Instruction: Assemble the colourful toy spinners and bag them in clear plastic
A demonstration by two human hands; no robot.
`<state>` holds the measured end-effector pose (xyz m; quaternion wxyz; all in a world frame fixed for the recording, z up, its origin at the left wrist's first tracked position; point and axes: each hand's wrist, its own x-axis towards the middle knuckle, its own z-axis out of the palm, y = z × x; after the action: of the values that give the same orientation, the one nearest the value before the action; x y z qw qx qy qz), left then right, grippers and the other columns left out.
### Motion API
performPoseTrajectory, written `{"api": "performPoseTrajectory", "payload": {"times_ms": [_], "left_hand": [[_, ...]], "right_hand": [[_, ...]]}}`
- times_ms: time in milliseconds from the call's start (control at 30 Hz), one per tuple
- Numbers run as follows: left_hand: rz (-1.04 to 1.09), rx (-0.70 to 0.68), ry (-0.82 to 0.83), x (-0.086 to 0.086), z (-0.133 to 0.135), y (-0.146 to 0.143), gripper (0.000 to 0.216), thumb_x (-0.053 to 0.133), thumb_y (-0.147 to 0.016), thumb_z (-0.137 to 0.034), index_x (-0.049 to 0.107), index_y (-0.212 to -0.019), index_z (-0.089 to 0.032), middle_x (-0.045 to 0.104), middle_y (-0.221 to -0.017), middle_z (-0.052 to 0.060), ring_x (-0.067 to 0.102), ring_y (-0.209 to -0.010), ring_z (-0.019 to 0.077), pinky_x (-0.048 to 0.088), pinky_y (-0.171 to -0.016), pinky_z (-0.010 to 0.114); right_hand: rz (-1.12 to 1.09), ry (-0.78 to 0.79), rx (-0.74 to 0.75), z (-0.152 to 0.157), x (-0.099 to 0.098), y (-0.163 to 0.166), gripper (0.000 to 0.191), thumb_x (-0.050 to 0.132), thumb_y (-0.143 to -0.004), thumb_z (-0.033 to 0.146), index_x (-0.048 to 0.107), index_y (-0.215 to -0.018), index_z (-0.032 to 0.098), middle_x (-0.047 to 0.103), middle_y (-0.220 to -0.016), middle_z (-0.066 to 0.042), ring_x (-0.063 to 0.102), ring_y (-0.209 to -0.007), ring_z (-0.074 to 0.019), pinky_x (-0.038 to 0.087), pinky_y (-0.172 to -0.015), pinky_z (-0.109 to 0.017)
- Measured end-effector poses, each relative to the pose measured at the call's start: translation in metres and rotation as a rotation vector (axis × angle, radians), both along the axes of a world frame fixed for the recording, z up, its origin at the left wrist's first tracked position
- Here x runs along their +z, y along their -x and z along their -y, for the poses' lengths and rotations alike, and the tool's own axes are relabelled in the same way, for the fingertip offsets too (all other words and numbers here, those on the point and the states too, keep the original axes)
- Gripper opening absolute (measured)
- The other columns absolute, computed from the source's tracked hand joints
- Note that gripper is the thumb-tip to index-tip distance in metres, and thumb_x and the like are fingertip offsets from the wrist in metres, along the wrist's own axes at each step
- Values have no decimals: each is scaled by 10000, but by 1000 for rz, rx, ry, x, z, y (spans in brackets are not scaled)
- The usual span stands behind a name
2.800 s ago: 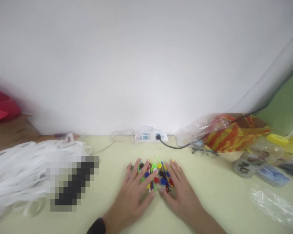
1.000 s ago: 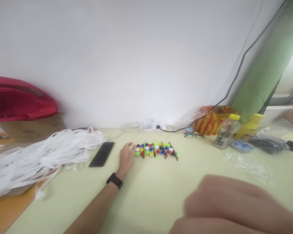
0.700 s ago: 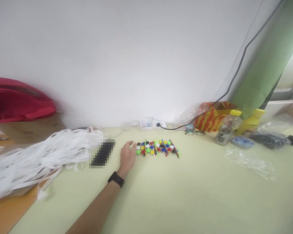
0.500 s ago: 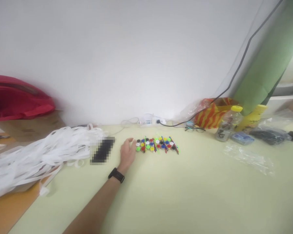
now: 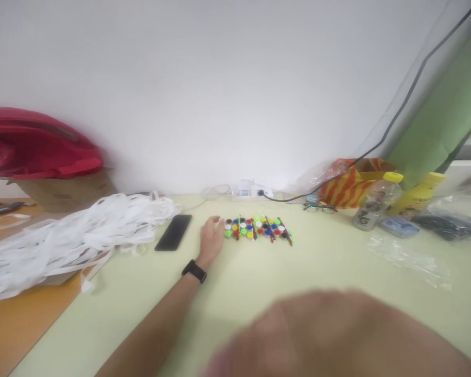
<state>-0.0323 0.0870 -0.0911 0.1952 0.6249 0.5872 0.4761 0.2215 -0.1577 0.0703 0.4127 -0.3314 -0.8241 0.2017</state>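
My left hand (image 5: 212,240), with a black watch on its wrist, rests on the table at the left end of the coloured round pieces (image 5: 249,226). Its fingers are loosely bent and a little apart, and nothing shows in them. These small discs in red, blue, green, yellow, white and black lie in short columns. Thin coloured sticks (image 5: 269,230) lie slanted between and beside the columns. Large and smeared in the near foreground is my right hand (image 5: 337,335); its fingers cannot be made out.
To the left lie a black phone (image 5: 174,232) and a heap of white straps (image 5: 74,235). A power strip (image 5: 243,190) sits against the wall. Glasses (image 5: 320,208), a clear bottle (image 5: 377,204), a yellow bottle (image 5: 419,196) and clear plastic wrapping (image 5: 408,262) are at the right.
My right hand has come into view from below, close to the camera. The whole view has shifted slightly, while my left hand stays beside the discs.
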Motion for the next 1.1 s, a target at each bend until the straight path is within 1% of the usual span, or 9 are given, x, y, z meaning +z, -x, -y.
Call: {"api": "performPoseTrajectory", "payload": {"times_ms": [100, 200, 267, 333, 433, 567, 767, 867, 1100], "left_hand": [[53, -3, 6, -1, -3, 5, 289, 519, -984, -424, 648, -1101, -193, 711, -1200, 123, 642, -1174, 274, 470, -1058, 428], [81, -7, 33, 0, -8, 14, 251, 524, -979, -388, 645, -1072, -188, 724, -1155, 119, 674, -1111, 258, 501, -1020, 418], [75, -22, 51, 1, -10, 18, 230, 544, -964, -360, 639, -1074, -182, 726, -1130, 121, 685, -1077, 252, 512, -1004, 417], [53, -51, 61, 1, -10, 19, 218, 567, -941, -332, 636, -1076, -176, 725, -1113, 124, 689, -1054, 251, 522, -985, 413], [6, -107, 55, 3, -7, 15, 219, 604, -910, -323, 646, -1071, -181, 718, -1115, 114, 677, -1066, 254, 512, -985, 411], [-36, -149, 46, 5, -2, 10, 227, 614, -894, -337, 669, -1057, -190, 716, -1047, 81, 671, -1000, 240, 515, -921, 380], [-80, -170, 64, 7, 4, 11, 179, 600, -893, -356, 695, -911, -206, 657, -756, 2, 620, -719, 183, 487, -686, 297], [-113, -204, 48, 8, 6, 11, 171, 611, -890, -357, 702, -892, -212, 698, -814, 10, 641, -774, 187, 498, -738, 302], [-195, -218, 28, 11, 6, 11, 178, 608, -892, -365, 705, -854, -221, 738, -876, 27, 667, -845, 212, 512, -820, 344]], "right_hand": [[88, 29, -89, -68, -12, 2, 350, 471, -1027, 496, 716, -1226, 344, 759, -1020, -47, 708, -984, -243, 560, -888, -393], [192, 29, -371, -139, -62, -16, 441, 386, -1053, 482, 634, -777, 242, 678, -742, -55, 606, -677, -211, 483, -681, -343], [246, 15, -538, -172, -105, -38, 476, 384, -1038, 504, 499, -660, 240, 601, -666, -56, 549, -657, -218, 426, -663, -345], [180, 30, -629, -192, -140, -60, 434, 411, -1011, 509, 454, -668, 246, 582, -677, -55, 540, -683, -227, 410, -682, -351], [-63, 79, -784, -203, -168, -86, 347, 319, -1019, 458, 525, -843, 240, 643, -856, -82, 595, -826, -248, 446, -768, -367], [-113, 141, -838, -210, -178, -99, 384, 277, -1022, 463, 578, -1012, 224, 681, -1021, -106, 621, -972, -271, 468, -848, -399], [1, 180, -762, -214, -187, -94, 407, 324, -1029, 519, 593, -897, 244, 670, -931, -88, 592, -944, -286, 437, -903, -433], [101, 152, -697, -212, -187, -88, 398, 301, -1052, 500, 592, -945, 250, 665, -967, -83, 582, -955, -279, 423, -928, -435], [110, 163, -693, -212, -186, -86, 420, 277, -1067, 514, 581, -949, 248, 653, -956, -76, 570, -945, -272, 420, -915, -429]]}}
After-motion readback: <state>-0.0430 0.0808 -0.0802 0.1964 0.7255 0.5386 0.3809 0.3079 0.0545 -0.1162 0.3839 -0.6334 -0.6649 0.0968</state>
